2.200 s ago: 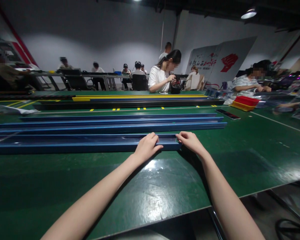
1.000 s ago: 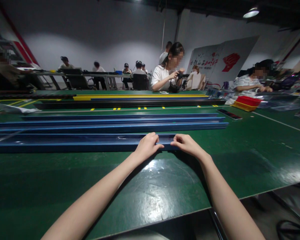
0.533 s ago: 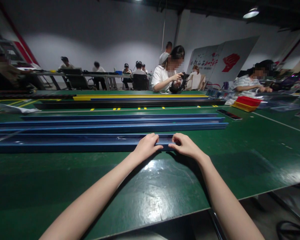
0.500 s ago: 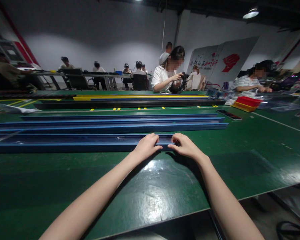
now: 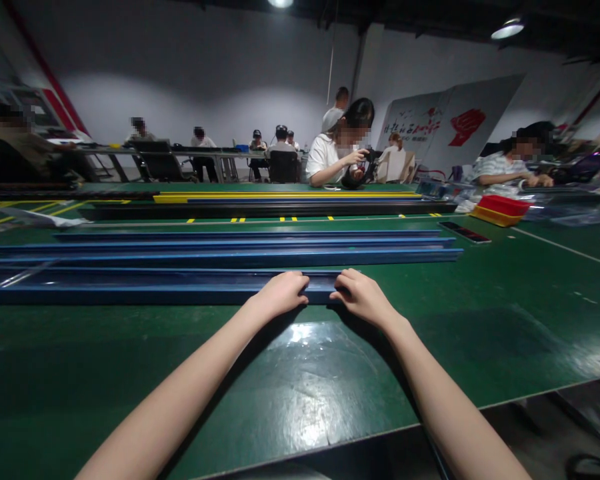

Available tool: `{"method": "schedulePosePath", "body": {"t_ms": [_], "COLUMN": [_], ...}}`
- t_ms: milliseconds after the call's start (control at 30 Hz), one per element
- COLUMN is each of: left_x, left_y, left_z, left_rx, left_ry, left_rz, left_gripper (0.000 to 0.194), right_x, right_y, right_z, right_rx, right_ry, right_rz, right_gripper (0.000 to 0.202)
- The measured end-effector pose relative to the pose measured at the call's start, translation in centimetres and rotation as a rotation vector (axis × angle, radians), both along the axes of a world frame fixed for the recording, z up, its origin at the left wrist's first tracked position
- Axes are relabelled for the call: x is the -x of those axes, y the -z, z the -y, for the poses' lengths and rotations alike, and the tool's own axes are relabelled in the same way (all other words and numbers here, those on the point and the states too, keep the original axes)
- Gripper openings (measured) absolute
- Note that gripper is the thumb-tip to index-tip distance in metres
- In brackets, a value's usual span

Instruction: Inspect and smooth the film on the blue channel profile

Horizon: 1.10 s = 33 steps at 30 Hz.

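Note:
A long blue channel strip (image 5: 145, 295) lies across the green table in front of me, with clear film showing in its trough toward the left. My left hand (image 5: 285, 293) is closed over the strip near its right end, thumb on the near wall and fingers over the trough. At the right end itself, my right hand (image 5: 359, 295) curls round the strip, its thumb at the near side. A short stretch of strip shows between the hands. Just behind lie more blue channel strips (image 5: 230, 259), parallel to it.
Farther back are a yellow strip (image 5: 285, 196) and a black strip (image 5: 270, 210). A phone (image 5: 465, 232) and red and yellow trays (image 5: 500, 209) sit at the right. Clear film (image 5: 330, 340) lies on the green table (image 5: 280, 407). A co-worker (image 5: 330, 150) sits opposite.
My left hand has slid a little left along the strip, and its thumb has come in closer. My right hand's fingers have curled tighter at the end. The view has shifted slightly.

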<state>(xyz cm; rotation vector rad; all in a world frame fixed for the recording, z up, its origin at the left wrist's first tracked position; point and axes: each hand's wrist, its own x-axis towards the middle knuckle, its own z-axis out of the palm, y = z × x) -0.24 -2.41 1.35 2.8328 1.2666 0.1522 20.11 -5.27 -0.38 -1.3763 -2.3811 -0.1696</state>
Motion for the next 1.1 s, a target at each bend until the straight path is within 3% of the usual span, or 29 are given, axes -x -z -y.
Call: {"method": "schedulePosePath", "body": {"t_ms": [300,600,767,967,1100], "left_x": [0.4,0.7,0.6,0.9,1.0], "left_y": [0.4,0.4,0.6,1.2,1.5], "left_z": [-0.7,-1.2,-1.2,-0.7,-0.4], "left_rx": [0.125,0.227,0.184,0.068,0.028], "left_ry": [0.013,-0.049,-0.037,0.11,0.121], "left_rz": [0.176,0.297,0.275,0.226,0.221], "left_gripper": [0.016,0.022,0.02,0.015,0.015], "right_x": [0.1,-0.1,-0.2,-0.3,-0.3], "right_y": [-0.2,-0.2,-0.3,-0.1,0.1], "right_z": [0.1,0.1,0.0,0.0,0.0], "right_rx": [0.036,0.11,0.099,0.111,0.13], "right_ry": [0.053,0.068,0.078,0.082,0.062], "right_rz": [0.051,-0.057,-0.049,0.073,0.089], "right_gripper": [0.021,0.018,0.02,0.026,0.029]}}
